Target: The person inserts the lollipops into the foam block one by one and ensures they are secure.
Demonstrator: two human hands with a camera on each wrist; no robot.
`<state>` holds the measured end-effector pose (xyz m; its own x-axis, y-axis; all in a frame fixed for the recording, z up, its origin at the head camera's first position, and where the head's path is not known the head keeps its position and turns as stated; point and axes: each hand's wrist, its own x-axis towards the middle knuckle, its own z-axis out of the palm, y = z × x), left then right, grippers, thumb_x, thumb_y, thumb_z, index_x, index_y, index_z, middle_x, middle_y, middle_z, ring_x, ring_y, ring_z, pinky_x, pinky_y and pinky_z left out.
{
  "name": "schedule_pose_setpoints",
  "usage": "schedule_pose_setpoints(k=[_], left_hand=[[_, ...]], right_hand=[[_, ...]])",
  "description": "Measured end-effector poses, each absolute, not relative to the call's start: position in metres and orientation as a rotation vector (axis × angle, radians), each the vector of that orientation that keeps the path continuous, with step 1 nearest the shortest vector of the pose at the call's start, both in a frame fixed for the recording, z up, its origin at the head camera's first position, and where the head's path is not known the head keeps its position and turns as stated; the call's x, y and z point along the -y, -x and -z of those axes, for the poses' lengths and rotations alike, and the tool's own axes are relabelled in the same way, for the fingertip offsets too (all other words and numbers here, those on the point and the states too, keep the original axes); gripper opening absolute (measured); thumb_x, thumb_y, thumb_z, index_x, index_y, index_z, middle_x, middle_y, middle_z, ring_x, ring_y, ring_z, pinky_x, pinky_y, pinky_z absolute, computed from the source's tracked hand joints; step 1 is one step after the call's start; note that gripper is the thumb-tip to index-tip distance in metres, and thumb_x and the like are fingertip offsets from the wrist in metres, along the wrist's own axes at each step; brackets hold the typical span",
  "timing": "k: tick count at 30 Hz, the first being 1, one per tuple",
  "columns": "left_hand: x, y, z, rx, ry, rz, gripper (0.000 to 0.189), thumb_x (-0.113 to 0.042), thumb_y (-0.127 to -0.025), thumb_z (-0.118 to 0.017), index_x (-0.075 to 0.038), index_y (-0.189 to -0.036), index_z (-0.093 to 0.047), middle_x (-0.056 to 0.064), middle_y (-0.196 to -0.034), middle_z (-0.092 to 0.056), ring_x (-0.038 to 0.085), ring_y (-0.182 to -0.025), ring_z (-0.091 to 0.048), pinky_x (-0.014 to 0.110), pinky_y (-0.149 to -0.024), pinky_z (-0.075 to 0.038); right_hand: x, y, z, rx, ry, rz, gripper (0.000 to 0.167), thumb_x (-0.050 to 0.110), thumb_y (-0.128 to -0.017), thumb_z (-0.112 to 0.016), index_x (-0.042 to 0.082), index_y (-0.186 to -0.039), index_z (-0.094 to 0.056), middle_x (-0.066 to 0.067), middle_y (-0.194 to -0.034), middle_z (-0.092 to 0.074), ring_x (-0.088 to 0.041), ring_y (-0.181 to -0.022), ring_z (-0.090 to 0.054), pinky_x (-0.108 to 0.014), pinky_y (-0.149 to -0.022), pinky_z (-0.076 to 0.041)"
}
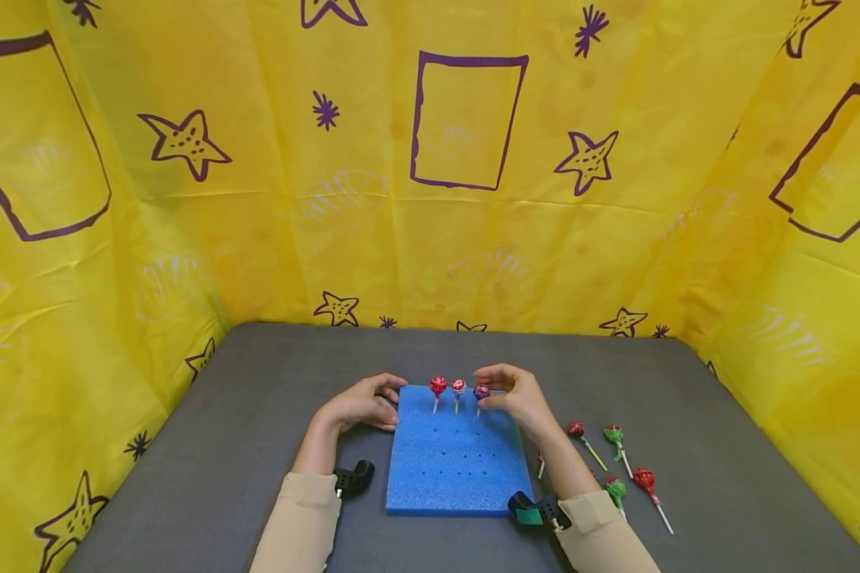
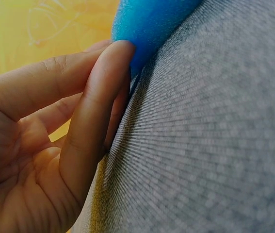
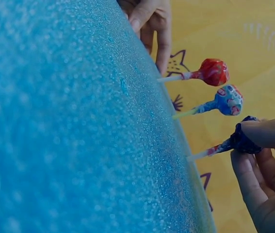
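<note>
A blue foam board [image 1: 430, 485] with several small holes lies flat. My left hand [image 1: 365, 402] holds its far left corner, thumb and fingers at the edge. Three lollipops stand upright along its far side: a red one [image 3: 214, 72], a light blue one [image 3: 229, 100] with a yellow stick, and a dark blue one [image 3: 244, 138]. My right hand [image 1: 516, 394] pinches the dark blue lollipop's head between thumb and fingers. That lollipop's white stick meets the foam; how deep it goes in I cannot tell.
Right of the board, several loose lollipops lie on the dark grey table [image 1: 258, 493], among them a red one [image 1: 645, 479] and a green one [image 1: 613, 434]. My right forearm partly hides some. A yellow patterned cloth [image 1: 373, 239] surrounds the table's back and sides.
</note>
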<state>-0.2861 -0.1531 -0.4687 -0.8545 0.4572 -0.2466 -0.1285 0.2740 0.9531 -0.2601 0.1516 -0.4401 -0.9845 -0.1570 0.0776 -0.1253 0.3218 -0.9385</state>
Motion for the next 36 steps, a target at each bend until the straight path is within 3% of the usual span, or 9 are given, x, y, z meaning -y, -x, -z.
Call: schedule_pose_setpoints(k=[13, 17, 23, 27, 30, 36], left_hand=[[0.154, 0.285, 0.464, -2.077, -0.298, -1.611, 0.061, 0.007, -0.085, -0.065, -0.003, -0.141, -0.045, 0.015, -0.109, -0.049, 0.018, -0.076, -0.067, 0.035, -0.073, -0.064], [0.155, 0.285, 0.464, -2.077, -0.296, -1.61, 0.061, 0.007, -0.085, -0.065, -0.003, -0.141, -0.045, 0.015, -0.109, -0.049, 0.018, -0.076, -0.067, 0.035, -0.073, -0.064], [0.156, 0.285, 0.466, -2.077, -0.29, -1.615, 0.061, 0.008, -0.084, -0.066, -0.003, -0.141, -0.046, 0.015, -0.108, -0.049, 0.018, -0.076, -0.067, 0.036, -0.073, -0.064], [0.155, 0.286, 0.467, -2.067, -0.299, -1.62, 0.061, 0.008, -0.084, -0.066, -0.003, -0.141, -0.045, 0.015, -0.108, -0.048, 0.018, -0.076, -0.066, 0.036, -0.073, -0.064], [0.154, 0.286, 0.468, -2.062, -0.306, -1.62, 0.061, 0.007, -0.085, -0.066, -0.003, -0.141, -0.045, 0.015, -0.109, -0.048, 0.018, -0.076, -0.067, 0.036, -0.073, -0.064], [0.153, 0.285, 0.468, -2.076, -0.307, -1.617, 0.061, 0.007, -0.084, -0.066, -0.002, -0.141, -0.045, 0.015, -0.108, -0.048, 0.018, -0.076, -0.067, 0.036, -0.072, -0.064]], right_hand=[[-0.153, 0.26, 0.434, -2.547, 0.308, 1.786, 0.042, 0.002, -0.078, -0.077, 0.0, -0.119, -0.066, -0.019, -0.118, -0.069, -0.03, -0.108, -0.067, -0.04, -0.091, -0.06], [-0.159, 0.262, 0.43, -2.535, 0.283, 1.783, 0.041, 0.003, -0.08, -0.076, 0.001, -0.12, -0.066, -0.019, -0.12, -0.068, -0.03, -0.108, -0.068, -0.036, -0.091, -0.061], [-0.175, 0.259, 0.418, -2.554, 0.326, 1.774, 0.039, -0.001, -0.084, -0.071, -0.003, -0.122, -0.063, -0.028, -0.124, -0.063, -0.043, -0.114, -0.063, -0.028, -0.087, -0.061], [-0.193, 0.255, 0.412, -2.594, 0.328, 1.755, 0.04, -0.002, -0.086, -0.069, -0.006, -0.125, -0.061, -0.031, -0.124, -0.062, -0.044, -0.113, -0.064, -0.021, -0.084, -0.061], [-0.208, 0.251, 0.408, -2.634, 0.323, 1.724, 0.039, -0.002, -0.087, -0.067, -0.007, -0.125, -0.06, -0.031, -0.123, -0.063, -0.037, -0.108, -0.069, -0.019, -0.083, -0.06], [-0.235, 0.242, 0.404, -2.733, 0.249, 1.613, 0.036, 0.005, -0.09, -0.068, -0.005, -0.124, -0.061, -0.03, -0.121, -0.064, 0.0, -0.09, -0.068, -0.012, -0.081, -0.057]])
